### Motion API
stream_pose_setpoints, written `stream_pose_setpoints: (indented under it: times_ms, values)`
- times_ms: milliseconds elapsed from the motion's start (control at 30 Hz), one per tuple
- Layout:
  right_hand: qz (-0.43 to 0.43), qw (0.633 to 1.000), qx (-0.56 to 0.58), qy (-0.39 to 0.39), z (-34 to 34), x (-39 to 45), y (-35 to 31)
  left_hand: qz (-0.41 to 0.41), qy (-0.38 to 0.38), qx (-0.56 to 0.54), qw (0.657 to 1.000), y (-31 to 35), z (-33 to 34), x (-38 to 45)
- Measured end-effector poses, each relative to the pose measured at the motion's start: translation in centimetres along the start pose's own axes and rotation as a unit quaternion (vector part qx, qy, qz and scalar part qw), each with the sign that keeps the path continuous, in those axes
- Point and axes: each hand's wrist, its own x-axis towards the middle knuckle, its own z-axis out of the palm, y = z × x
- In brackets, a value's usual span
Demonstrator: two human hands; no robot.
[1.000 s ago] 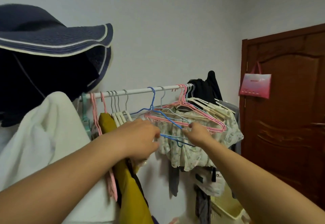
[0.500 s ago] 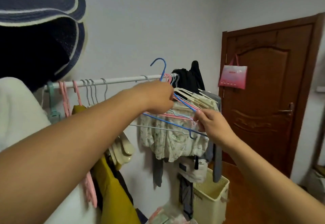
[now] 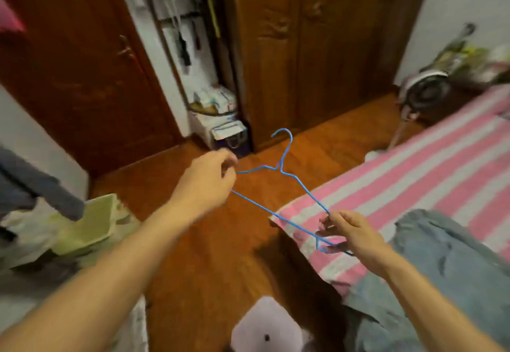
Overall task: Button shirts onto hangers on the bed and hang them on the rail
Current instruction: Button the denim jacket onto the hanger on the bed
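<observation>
While the left hand (image 3: 205, 177) pinches one shoulder end of the thin blue wire hanger (image 3: 281, 186), the right hand (image 3: 349, 231) pinches the other end, above the corner of the pink and grey striped bed (image 3: 430, 164). It looks light and easily bent; the shoulders seem the best hold.

Open wooden floor (image 3: 209, 255) lies beneath the blue wire hanger (image 3: 278, 186), so there's room below. To the right the striped bed (image 3: 414, 175) is bare up to a denim garment (image 3: 447, 255); a green basket (image 3: 91, 222) crowds the left.
</observation>
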Motion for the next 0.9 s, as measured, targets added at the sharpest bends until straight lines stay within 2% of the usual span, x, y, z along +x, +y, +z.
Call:
stream_pose_setpoints:
  times_ms: [100,167,333,400,633,800,900]
  values:
    - [0.062,0.990,0.017,0.125,-10.4,-4.3,4.2,-0.020,-0.134,-0.078,0.988,4.7,11.3,-1.2]
    - [0.087,0.977,0.027,0.194,-15.6,-7.5,6.4,-0.024,-0.218,-0.086,0.972,8.0,16.4,-1.2]
    - [0.118,0.924,0.070,0.356,-23.9,-14.9,12.1,0.041,-0.321,-0.034,0.945,16.9,24.0,1.9]
    - [0.122,0.913,0.080,0.382,-24.4,-16.2,13.7,0.029,-0.326,-0.033,0.944,18.2,24.8,2.6]
    - [0.198,0.856,0.165,0.449,-25.9,-21.2,20.5,0.061,-0.412,-0.007,0.909,23.4,31.1,2.4]
    - [0.232,0.831,0.176,0.473,-24.0,-20.8,21.3,0.028,-0.436,-0.035,0.899,23.4,33.3,5.2]
    - [0.246,0.815,0.168,0.497,-22.5,-19.3,20.4,0.028,-0.470,-0.064,0.880,21.9,33.9,7.7]
